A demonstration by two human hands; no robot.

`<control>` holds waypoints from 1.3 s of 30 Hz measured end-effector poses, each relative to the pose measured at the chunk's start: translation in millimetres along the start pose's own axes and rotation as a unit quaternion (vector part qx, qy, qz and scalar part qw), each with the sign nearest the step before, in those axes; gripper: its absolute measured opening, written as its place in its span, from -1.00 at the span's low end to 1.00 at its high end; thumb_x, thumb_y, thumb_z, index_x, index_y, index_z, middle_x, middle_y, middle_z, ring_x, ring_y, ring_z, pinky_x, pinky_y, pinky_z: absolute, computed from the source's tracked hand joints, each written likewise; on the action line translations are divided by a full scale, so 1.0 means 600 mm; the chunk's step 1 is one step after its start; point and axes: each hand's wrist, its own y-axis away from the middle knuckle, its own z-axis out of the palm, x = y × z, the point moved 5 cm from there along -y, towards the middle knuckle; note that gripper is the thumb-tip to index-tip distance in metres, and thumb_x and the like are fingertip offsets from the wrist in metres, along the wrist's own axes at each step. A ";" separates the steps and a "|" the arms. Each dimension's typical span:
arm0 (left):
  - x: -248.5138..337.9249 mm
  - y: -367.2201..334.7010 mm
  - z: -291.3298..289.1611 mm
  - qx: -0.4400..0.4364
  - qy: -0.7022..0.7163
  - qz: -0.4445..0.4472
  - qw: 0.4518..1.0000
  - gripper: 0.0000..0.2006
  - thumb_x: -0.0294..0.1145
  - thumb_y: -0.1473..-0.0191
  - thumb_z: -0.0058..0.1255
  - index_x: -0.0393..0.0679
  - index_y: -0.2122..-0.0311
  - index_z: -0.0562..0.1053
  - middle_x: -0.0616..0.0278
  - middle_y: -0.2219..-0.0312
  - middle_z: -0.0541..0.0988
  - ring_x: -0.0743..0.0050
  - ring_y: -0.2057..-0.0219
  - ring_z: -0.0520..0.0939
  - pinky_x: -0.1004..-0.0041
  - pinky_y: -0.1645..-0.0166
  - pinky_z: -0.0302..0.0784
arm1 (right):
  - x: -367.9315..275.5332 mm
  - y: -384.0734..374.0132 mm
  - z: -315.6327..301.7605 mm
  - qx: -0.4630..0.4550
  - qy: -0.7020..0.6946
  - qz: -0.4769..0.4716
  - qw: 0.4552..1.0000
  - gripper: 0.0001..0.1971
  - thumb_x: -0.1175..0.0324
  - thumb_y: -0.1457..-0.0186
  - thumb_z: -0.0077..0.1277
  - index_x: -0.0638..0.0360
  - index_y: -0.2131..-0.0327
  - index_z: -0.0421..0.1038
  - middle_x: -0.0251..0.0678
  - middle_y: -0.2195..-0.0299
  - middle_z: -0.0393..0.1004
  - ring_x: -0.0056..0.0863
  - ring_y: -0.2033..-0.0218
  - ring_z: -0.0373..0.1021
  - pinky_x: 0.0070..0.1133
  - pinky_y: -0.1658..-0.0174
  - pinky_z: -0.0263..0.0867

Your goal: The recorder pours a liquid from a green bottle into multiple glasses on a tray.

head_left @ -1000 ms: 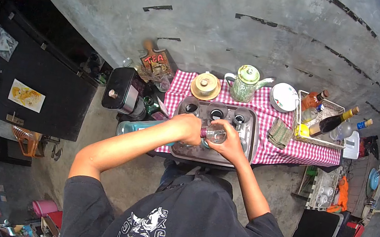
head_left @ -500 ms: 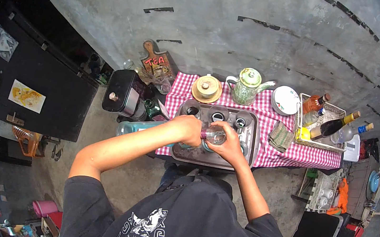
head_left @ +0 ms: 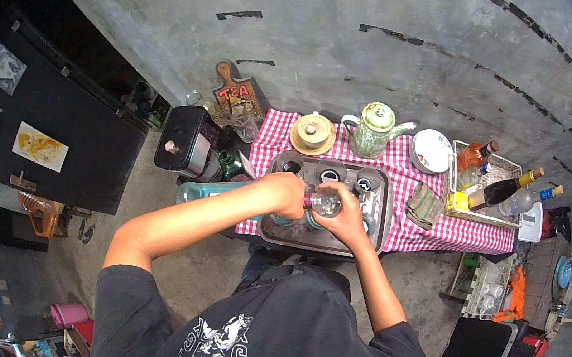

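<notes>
In front of my chest, my right hand (head_left: 343, 215) wraps round a clear, rounded glass vessel (head_left: 327, 203). At its left side is a purple-red neck or cap piece (head_left: 308, 202). My left hand (head_left: 285, 196) is closed right at that piece, its fingertips partly hidden. Whether the vessel is a bottle or a tumbler, I cannot tell. Both hands are over a brown metal tray (head_left: 293, 234) bearing several glasses. At the tray's back stand glasses with dark contents, among them a glass (head_left: 330, 175); teal-tinted ones partly show beneath my hands. A teal glass container (head_left: 191, 193) lies below my left forearm.
On the pink checked tablecloth (head_left: 405, 236) are a lidded yellow pot (head_left: 313, 131), a green enamel teapot (head_left: 373, 133), stacked plates (head_left: 430, 151) and a folded cloth (head_left: 425, 205). A basket (head_left: 487, 218) at right holds several bottles. A black dispenser (head_left: 181, 139) stands at left.
Both hands keep the same hold on the glass vessel. The whole view has shifted very slightly; nothing else has visibly moved.
</notes>
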 end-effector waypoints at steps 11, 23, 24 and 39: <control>0.002 0.000 -0.002 0.000 -0.004 -0.003 1.000 -0.69 -0.32 0.19 -0.01 -0.34 0.39 0.60 -0.04 0.44 0.65 0.16 0.26 0.69 0.28 0.14 0.59 | 0.009 0.004 0.004 0.019 -0.012 -0.001 1.000 -0.49 0.44 0.25 0.33 0.19 0.14 0.39 -0.26 0.23 0.50 -0.40 0.15 0.46 -0.51 0.05 0.34; 0.007 -0.003 -0.004 -0.002 -0.005 0.002 1.000 -0.68 -0.32 0.18 -0.02 -0.36 0.38 0.60 -0.07 0.44 0.65 0.13 0.25 0.68 0.27 0.13 0.58 | 0.016 0.008 0.002 0.021 -0.030 0.010 0.999 -0.48 0.48 0.26 0.32 0.17 0.12 0.38 -0.30 0.21 0.50 -0.46 0.12 0.44 -0.53 0.01 0.32; 0.006 -0.005 -0.003 -0.002 -0.005 0.002 1.000 -0.68 -0.32 0.18 -0.02 -0.36 0.38 0.60 -0.07 0.44 0.65 0.13 0.25 0.68 0.27 0.13 0.58 | 0.018 0.008 0.002 0.022 -0.030 0.006 0.999 -0.48 0.48 0.26 0.32 0.17 0.12 0.38 -0.30 0.21 0.50 -0.46 0.12 0.44 -0.53 0.01 0.32; 0.014 -0.002 -0.006 -0.012 -0.019 0.010 1.000 -0.63 -0.30 0.20 -0.02 -0.37 0.34 0.59 -0.12 0.40 0.64 0.10 0.22 0.67 0.28 0.10 0.58 | 0.020 0.011 0.001 0.029 -0.042 0.018 0.999 -0.49 0.47 0.25 0.31 0.16 0.13 0.38 -0.29 0.23 0.52 -0.45 0.14 0.46 -0.51 0.02 0.33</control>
